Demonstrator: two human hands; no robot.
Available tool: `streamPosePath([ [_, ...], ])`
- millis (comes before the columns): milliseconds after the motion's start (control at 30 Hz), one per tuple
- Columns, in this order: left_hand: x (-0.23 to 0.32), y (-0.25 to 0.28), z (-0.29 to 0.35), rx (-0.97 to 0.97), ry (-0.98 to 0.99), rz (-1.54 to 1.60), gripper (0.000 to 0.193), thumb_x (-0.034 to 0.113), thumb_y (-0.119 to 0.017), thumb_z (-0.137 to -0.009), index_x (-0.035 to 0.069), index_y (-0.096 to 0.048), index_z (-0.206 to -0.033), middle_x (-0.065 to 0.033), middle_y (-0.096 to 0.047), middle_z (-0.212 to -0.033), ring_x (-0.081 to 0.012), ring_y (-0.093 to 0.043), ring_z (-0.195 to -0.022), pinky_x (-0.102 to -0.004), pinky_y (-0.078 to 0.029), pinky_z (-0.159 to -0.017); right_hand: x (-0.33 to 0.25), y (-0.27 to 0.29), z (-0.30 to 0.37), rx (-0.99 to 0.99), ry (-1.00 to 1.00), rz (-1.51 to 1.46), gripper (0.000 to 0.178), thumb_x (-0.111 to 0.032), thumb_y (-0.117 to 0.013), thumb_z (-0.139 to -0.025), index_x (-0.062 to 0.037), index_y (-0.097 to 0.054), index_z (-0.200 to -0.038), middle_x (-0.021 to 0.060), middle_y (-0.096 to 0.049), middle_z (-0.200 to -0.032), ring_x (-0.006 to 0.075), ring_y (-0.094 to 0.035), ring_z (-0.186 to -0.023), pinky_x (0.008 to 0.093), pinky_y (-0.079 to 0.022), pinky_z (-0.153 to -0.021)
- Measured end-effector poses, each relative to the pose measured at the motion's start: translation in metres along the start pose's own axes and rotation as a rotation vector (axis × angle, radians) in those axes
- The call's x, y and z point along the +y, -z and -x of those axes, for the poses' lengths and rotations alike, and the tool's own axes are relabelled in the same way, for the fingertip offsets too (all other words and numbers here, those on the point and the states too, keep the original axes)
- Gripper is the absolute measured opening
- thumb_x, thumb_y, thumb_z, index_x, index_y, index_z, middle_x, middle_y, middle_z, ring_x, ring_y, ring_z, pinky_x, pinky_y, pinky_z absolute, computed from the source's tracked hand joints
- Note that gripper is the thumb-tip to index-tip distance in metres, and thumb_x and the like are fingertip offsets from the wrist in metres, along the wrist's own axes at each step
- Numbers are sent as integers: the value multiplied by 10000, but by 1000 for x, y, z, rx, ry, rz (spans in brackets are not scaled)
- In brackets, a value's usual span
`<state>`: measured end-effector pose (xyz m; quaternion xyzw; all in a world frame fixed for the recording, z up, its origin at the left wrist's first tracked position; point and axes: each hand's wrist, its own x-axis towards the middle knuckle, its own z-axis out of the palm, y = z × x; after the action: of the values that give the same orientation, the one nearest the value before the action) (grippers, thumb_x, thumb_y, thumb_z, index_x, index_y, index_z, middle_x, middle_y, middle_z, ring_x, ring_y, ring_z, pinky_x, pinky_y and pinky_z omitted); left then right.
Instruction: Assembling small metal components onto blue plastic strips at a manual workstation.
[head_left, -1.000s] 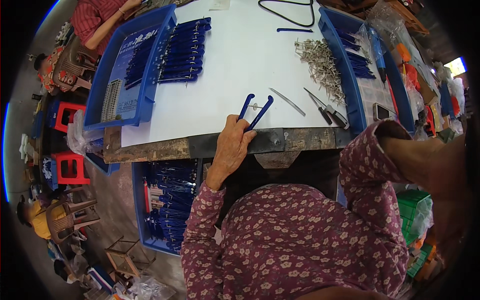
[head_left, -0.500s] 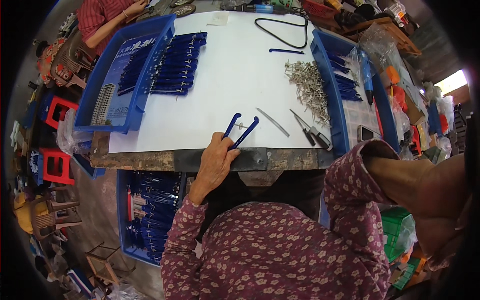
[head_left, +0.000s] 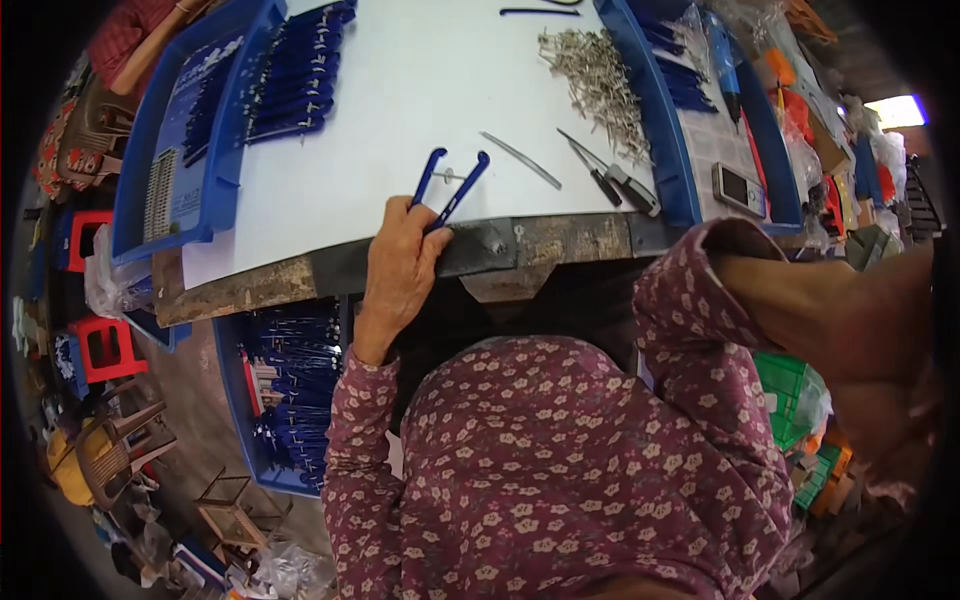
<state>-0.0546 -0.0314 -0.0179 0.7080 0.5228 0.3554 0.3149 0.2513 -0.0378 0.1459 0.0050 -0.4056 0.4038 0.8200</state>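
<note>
My left hand (head_left: 398, 265) is closed around the lower end of a blue two-armed plastic tool (head_left: 464, 191) at the table's front edge. Its arms spread apart in a V, with a small metal pin piece (head_left: 448, 177) between them. My right hand (head_left: 880, 350) is raised close to the camera at the right; its fingers are blurred and hard to make out. On the white sheet right of the blue tool lie a thin grey strip (head_left: 522, 160) and a pointed tool with black and grey handles (head_left: 632, 188). Beyond them is a heap of small metal pin pieces (head_left: 595, 85).
Blue pieces are stacked (head_left: 295, 85) at the left, against a blue tray (head_left: 215, 205). Another blue tray (head_left: 680, 195) at the right holds blue parts and a small silver device (head_left: 740, 190). Below the table is a bin (head_left: 235, 390) of blue pieces. A person's arm (head_left: 150, 55) shows far left.
The view has shifted, so the table sits higher in the picture. My left hand keeps its hold on the blue two-armed tool; my right hand stays raised.
</note>
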Motion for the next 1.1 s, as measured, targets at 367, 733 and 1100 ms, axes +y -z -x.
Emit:
streamPosePath([
  [367, 8, 23, 16, -108, -111, -166, 153, 35, -558, -769, -22, -494, -896, -166, -444, -944, -339, -496, -811, -388, -408, -689, 139, 4, 69, -1054, -515, 865, 525, -241, -661, -715, -113, -512, -1202, 90, -498, -1189, 229, -472, -1043, 343, -425, -836],
  [733, 9, 38, 25, -254, -208, -293, 163, 0, -615, -693, -32, -526, -826, -147, -469, -973, -307, -483, -911, -360, -426, -768, 154, 26, 128, -1258, -703, 1108, 612, -131, -670, -691, -118, -436, -1256, 93, -449, -1198, 275, -419, -1084, 388, -382, -913],
  [1100, 11, 37, 40, -64, -35, -322, 138, -1, -632, -694, -21, -572, -817, -151, -501, -948, -311, -526, -856, -380, -449, -702, 150, 31, 131, -1242, -625, 1187, 612, -246, -659, -693, -116, -443, -1250, 108, -458, -1139, 277, -436, -1044, 379, -391, -882],
])
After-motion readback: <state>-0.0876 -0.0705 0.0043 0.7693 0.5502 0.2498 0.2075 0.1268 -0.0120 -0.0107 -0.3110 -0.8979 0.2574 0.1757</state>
